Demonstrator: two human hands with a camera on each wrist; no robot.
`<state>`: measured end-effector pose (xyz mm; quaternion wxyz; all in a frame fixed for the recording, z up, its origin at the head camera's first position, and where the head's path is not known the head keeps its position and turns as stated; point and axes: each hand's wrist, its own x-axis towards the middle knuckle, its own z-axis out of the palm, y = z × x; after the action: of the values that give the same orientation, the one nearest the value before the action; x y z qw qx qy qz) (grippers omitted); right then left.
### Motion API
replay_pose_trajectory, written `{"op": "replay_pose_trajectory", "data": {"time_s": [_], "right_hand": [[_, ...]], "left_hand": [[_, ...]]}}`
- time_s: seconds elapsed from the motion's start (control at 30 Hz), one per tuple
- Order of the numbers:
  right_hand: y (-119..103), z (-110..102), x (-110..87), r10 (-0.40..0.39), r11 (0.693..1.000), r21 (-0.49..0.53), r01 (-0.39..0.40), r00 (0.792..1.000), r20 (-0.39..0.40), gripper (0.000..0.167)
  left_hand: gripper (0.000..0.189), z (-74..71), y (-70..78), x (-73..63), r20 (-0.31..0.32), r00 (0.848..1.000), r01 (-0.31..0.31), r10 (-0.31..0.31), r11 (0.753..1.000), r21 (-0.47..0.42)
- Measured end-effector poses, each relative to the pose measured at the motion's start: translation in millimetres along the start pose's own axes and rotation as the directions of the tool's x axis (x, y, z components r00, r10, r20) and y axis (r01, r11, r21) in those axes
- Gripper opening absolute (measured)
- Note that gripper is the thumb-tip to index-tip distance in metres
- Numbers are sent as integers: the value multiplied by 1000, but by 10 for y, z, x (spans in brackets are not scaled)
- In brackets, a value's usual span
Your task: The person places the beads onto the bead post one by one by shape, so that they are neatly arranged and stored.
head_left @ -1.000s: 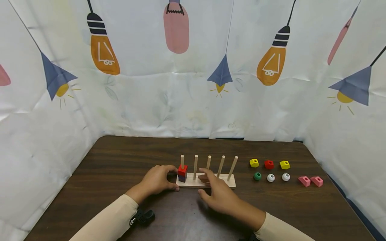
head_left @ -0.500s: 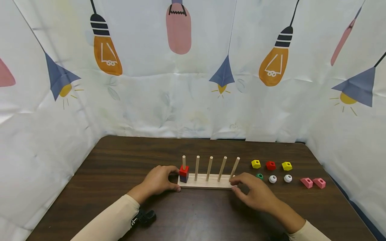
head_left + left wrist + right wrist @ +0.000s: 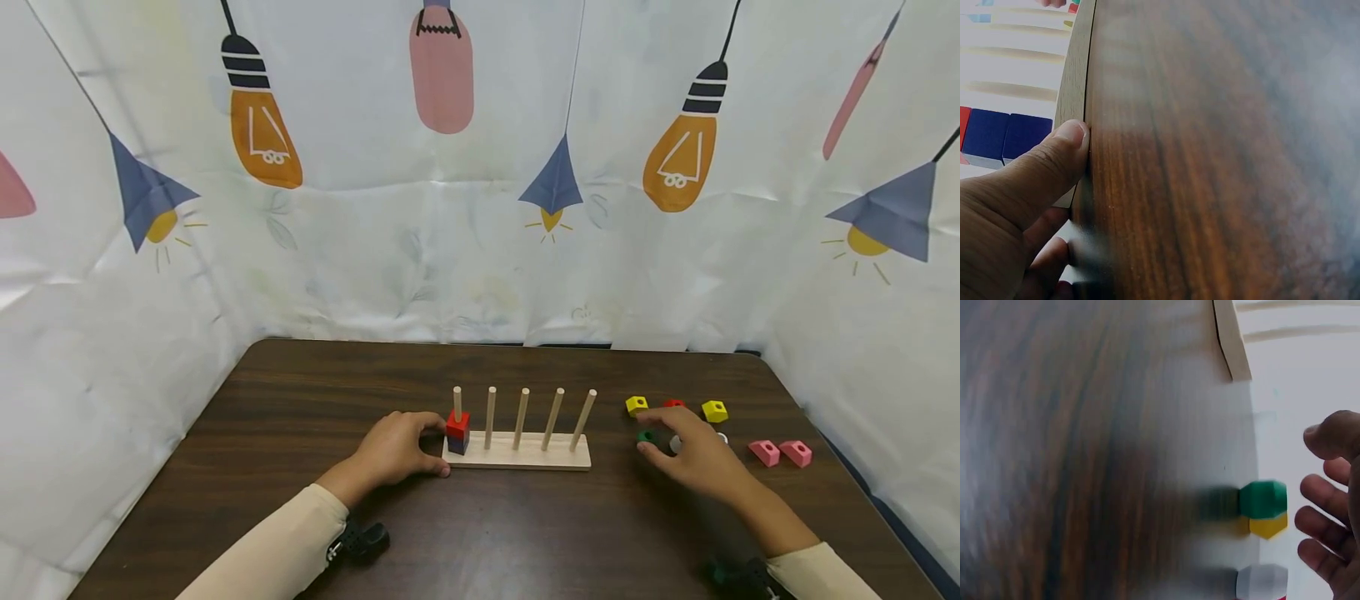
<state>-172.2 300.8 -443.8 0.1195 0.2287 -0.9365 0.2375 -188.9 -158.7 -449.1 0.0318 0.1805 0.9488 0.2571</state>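
Note:
My left hand grips the left end of a wooden peg board, thumb along its front edge. A red block sits above dark blue blocks on the leftmost peg; the other pegs are bare. My right hand hovers over the loose beads, fingers spread and holding nothing. Just short of its fingertips lies a green bead, with a yellow block behind it. One white bead is close by. In the head view the hand partly covers the white beads and a red block.
Another yellow block lies at the back right of the dark wooden table. Two pink slanted blocks rest to the right of the right hand. A patterned white curtain surrounds the table.
My right hand has swept rightward from in front of the pegs, past the board's right end, to the loose beads. My left hand keeps its grip on the board.

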Motion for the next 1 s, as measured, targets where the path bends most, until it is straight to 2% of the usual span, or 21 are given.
{"op": "replay_pose_trajectory", "data": {"time_s": [0.17,0.57,0.8,1.0], "right_hand": [[73,-42,27,40,999,-2,-40,998,55,42],[106,-47,81,70,996,-60,-61,984,164,31],[110,-5,97,79,995,-67,-70,986,145,29],[24,-45,179,57,998,-44,-52,993,108,29]], "left_hand": [[58,-6,13,5,-5,1000,2,-3,1000,-3],[57,-6,6,9,-6,1000,1,-1,1000,-8],[57,-6,5,2,0,1000,-9,9,1000,-9],[57,-7,6,-14,-7,1000,-11,11,1000,2]]}}
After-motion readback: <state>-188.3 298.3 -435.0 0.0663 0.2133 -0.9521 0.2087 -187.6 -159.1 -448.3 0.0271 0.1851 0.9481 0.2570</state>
